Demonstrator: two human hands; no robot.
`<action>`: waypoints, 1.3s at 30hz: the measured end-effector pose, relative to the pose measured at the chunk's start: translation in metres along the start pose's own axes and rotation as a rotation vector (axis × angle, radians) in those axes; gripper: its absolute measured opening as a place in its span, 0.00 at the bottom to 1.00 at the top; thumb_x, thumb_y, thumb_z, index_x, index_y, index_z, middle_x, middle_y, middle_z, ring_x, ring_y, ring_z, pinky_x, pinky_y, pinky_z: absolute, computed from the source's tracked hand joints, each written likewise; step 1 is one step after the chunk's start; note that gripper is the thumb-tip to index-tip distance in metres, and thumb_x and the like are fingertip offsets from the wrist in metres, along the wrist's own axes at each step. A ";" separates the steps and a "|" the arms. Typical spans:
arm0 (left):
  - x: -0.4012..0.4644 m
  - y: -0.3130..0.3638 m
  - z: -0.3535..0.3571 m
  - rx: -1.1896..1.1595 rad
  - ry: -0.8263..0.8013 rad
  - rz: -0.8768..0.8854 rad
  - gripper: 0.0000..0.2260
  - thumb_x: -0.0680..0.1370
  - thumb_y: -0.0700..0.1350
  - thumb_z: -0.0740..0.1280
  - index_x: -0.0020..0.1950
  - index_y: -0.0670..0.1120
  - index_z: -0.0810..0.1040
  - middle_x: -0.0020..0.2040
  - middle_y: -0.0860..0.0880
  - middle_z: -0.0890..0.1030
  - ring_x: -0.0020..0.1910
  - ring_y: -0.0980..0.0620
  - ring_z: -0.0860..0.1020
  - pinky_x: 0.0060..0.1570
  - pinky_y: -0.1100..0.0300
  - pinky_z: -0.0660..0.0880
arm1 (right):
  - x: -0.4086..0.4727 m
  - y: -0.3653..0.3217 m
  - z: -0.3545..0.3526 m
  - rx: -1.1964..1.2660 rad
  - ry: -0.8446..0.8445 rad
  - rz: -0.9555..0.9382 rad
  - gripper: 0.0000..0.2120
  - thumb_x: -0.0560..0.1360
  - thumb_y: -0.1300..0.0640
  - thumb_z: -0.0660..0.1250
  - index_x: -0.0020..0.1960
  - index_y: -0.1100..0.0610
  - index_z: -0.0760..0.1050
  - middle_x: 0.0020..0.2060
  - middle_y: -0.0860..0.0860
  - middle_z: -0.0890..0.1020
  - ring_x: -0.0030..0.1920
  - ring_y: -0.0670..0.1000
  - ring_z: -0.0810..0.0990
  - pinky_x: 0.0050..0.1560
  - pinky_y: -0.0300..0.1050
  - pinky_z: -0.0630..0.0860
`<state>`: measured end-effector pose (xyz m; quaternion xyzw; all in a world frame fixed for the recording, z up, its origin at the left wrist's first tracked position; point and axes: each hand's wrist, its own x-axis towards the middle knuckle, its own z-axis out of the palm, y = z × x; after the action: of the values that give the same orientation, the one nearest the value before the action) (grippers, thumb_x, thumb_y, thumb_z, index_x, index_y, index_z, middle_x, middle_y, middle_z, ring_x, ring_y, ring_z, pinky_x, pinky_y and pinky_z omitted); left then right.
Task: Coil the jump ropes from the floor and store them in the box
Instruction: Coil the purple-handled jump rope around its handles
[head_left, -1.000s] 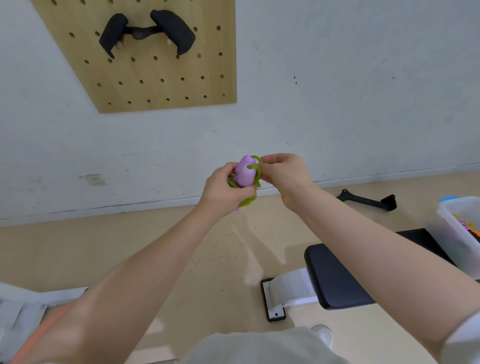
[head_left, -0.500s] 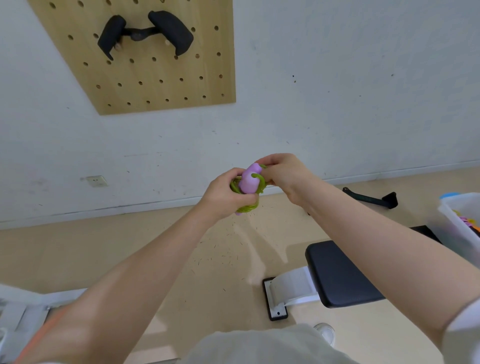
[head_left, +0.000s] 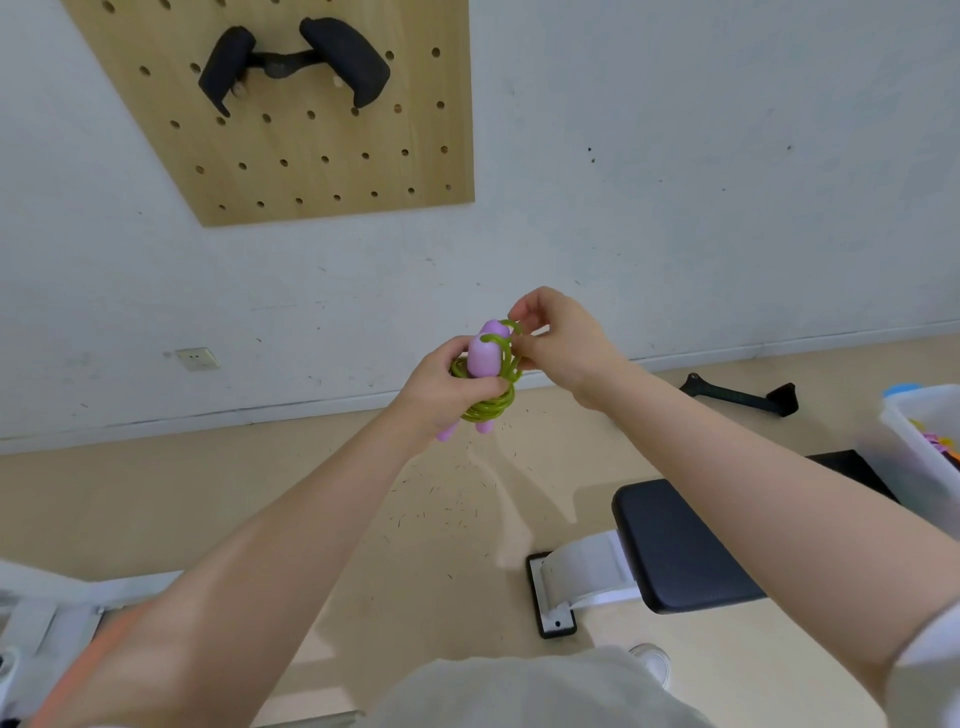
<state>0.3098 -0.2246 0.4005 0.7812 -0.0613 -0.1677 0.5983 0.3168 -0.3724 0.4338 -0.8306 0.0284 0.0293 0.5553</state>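
A jump rope (head_left: 485, 358) with two purple handles and a green cord is held up in front of me, its cord wound in loops round the handles. My left hand (head_left: 441, 387) grips the bundle of handles and coils from the left. My right hand (head_left: 558, 338) pinches the loose green end of the cord at the top of the handles. A clear plastic box (head_left: 930, 441) with colourful things inside stands on the bench at the right edge.
A black padded bench (head_left: 675, 545) with a white frame stands at my lower right. A black tool (head_left: 743, 397) lies on the floor by the wall. A wooden pegboard (head_left: 311, 156) with a black item hangs on the wall. Grey equipment sits at the lower left.
My right hand has lifted the cord's end over the top of the handles. The bundle has tipped more upright in my left hand. The view has shifted slightly left.
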 end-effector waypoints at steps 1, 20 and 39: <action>0.000 0.000 0.000 -0.003 -0.008 -0.001 0.20 0.67 0.42 0.67 0.59 0.50 0.73 0.37 0.45 0.80 0.34 0.40 0.81 0.24 0.59 0.62 | 0.000 -0.001 0.002 0.004 0.023 0.003 0.10 0.72 0.70 0.63 0.49 0.58 0.72 0.39 0.49 0.74 0.36 0.54 0.78 0.49 0.56 0.80; -0.001 0.000 0.003 0.081 0.102 -0.100 0.12 0.71 0.41 0.66 0.54 0.44 0.74 0.32 0.45 0.80 0.23 0.54 0.77 0.20 0.68 0.64 | 0.008 0.004 0.003 -1.196 0.110 -0.654 0.07 0.71 0.64 0.67 0.48 0.57 0.79 0.50 0.55 0.77 0.39 0.58 0.76 0.33 0.42 0.62; 0.017 -0.007 0.015 -0.466 0.343 -0.317 0.10 0.76 0.48 0.57 0.45 0.44 0.73 0.26 0.27 0.74 0.19 0.42 0.70 0.21 0.63 0.65 | -0.004 0.026 0.020 -0.544 -0.032 -0.284 0.22 0.76 0.54 0.60 0.26 0.54 0.59 0.23 0.48 0.64 0.28 0.50 0.65 0.30 0.44 0.59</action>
<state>0.3203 -0.2414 0.3867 0.6398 0.2024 -0.1343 0.7291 0.3100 -0.3638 0.4029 -0.9440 -0.1055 -0.0292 0.3113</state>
